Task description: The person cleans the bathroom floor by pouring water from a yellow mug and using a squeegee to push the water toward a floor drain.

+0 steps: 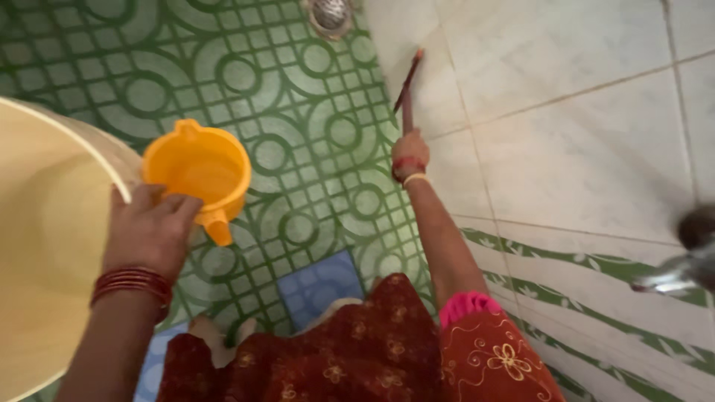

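My left hand [153,227] grips an orange plastic mug [199,173] by its rim and handle, held over the green patterned floor [298,112] beside a large cream bucket [45,246]. Red bangles ring that wrist. My right hand [408,152] is closed on the handle of a thin reddish-brown brush or stick [408,85], whose far end rests where the floor meets the white tiled wall [581,134]. A red thread and a bangle sit on the right wrist.
A round metal floor drain [330,15] lies at the top. A metal tap [681,260] juts in at the right edge. Blue floor tiles [320,286] sit near my feet. My red floral garment [372,350] fills the bottom.
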